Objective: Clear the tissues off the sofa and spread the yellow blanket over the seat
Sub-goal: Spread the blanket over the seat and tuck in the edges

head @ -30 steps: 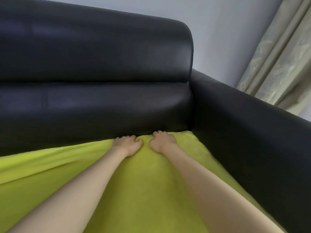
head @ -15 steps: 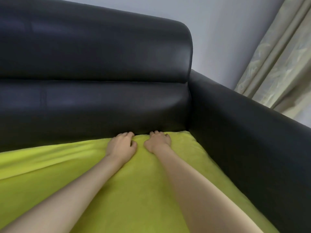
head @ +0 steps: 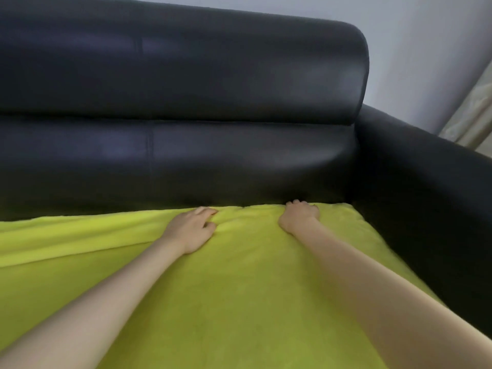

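The yellow blanket (head: 239,288) lies over the seat of the black leather sofa (head: 186,102), its far edge along the foot of the backrest. My left hand (head: 193,229) rests on the blanket near that edge, fingers bent and pressing the cloth down. My right hand (head: 299,215) sits further right at the same edge, fingers curled over the cloth where it meets the backrest. Long folds run across the blanket's left part. No tissues are in view.
The sofa's right armrest (head: 426,195) rises close beside the blanket's right edge. A pale wall (head: 412,49) stands behind the sofa, and a light curtain (head: 476,118) hangs at the far right.
My hands were side by side at the blanket's far edge and have drawn apart along it. The view has swung left, showing more backrest.
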